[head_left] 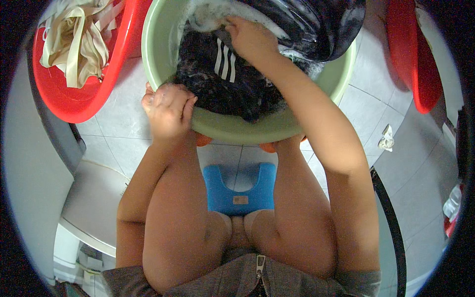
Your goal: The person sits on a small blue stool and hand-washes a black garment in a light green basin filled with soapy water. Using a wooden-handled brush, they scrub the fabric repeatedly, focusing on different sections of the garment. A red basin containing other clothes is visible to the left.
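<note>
In the green tub (247, 131) lies the dark cloth (222, 96) with three white stripes, wet and edged with suds (205, 17), while a glossy black bundle (326, 22) bulges over the tub's far right side. The right hand (252, 42) reaches over the tub's far half with its grip narrow on the cloth beside the suds, and the left hand (170, 106) is curled tight at the tub's near-left rim, touching the cloth's edge, though I cannot tell whether its grip pinches cloth or rim. Left of the tub stands a red basin (76, 111) holding cream fabric (74, 47), and on its near side a blue stool (240, 200).
</note>
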Action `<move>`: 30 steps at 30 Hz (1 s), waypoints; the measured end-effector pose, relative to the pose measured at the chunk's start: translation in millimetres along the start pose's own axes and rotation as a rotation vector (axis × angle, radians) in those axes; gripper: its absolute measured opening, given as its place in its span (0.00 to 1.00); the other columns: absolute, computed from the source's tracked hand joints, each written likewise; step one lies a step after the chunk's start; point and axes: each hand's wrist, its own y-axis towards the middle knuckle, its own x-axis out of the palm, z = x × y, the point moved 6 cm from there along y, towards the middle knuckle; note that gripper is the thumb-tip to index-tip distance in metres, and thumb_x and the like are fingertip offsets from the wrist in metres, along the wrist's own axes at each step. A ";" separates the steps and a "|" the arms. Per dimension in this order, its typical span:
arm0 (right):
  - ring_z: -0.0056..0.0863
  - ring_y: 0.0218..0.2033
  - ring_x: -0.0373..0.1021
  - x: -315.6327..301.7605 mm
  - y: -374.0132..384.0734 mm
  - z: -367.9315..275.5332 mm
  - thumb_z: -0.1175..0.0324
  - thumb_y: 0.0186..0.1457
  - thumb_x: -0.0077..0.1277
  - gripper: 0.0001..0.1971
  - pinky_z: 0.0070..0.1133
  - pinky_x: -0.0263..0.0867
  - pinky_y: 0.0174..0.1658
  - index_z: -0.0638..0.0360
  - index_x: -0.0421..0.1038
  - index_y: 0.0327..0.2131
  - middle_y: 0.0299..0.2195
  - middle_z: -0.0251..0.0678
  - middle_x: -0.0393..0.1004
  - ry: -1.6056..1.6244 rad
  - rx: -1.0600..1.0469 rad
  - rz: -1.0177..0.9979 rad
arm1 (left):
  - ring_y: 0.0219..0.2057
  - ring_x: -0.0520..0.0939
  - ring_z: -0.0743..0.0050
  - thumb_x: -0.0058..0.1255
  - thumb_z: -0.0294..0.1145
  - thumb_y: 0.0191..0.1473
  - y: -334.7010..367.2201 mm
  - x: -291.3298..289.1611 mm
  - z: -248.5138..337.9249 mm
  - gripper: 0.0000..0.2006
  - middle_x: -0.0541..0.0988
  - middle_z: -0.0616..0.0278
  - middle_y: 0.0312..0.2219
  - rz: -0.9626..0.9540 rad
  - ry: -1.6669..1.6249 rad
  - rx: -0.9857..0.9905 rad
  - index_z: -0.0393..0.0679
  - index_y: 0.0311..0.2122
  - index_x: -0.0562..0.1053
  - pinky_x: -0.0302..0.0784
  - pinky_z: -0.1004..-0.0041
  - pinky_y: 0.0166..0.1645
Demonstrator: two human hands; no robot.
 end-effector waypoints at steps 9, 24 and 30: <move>0.45 0.26 0.72 -13.0 -85.5 -74.3 0.64 0.54 0.42 0.22 0.38 0.68 0.31 0.39 0.62 0.54 0.24 0.45 0.74 -0.022 -0.132 -0.518 | 0.37 0.74 0.62 0.57 0.34 0.43 -8.4 1.1 -6.7 0.06 0.77 0.64 0.31 0.021 -0.036 0.000 0.48 0.28 0.74 0.57 0.61 0.42; 0.47 0.30 0.72 -29.8 -6.3 29.6 0.60 0.57 0.39 0.14 0.37 0.69 0.34 0.38 0.69 0.47 0.30 0.42 0.76 -0.251 0.055 -0.083 | 0.36 0.75 0.63 0.57 0.34 0.43 -5.9 1.0 -8.4 0.05 0.77 0.65 0.30 -0.007 -0.063 0.004 0.48 0.27 0.74 0.57 0.61 0.43; 0.45 0.24 0.72 -60.5 -74.5 4.5 0.63 0.54 0.44 0.14 0.39 0.68 0.29 0.40 0.70 0.45 0.23 0.45 0.74 -0.080 0.051 -0.104 | 0.39 0.75 0.63 0.56 0.34 0.43 -6.6 -1.3 -5.4 0.07 0.77 0.64 0.33 -0.028 -0.041 -0.012 0.48 0.30 0.75 0.57 0.58 0.45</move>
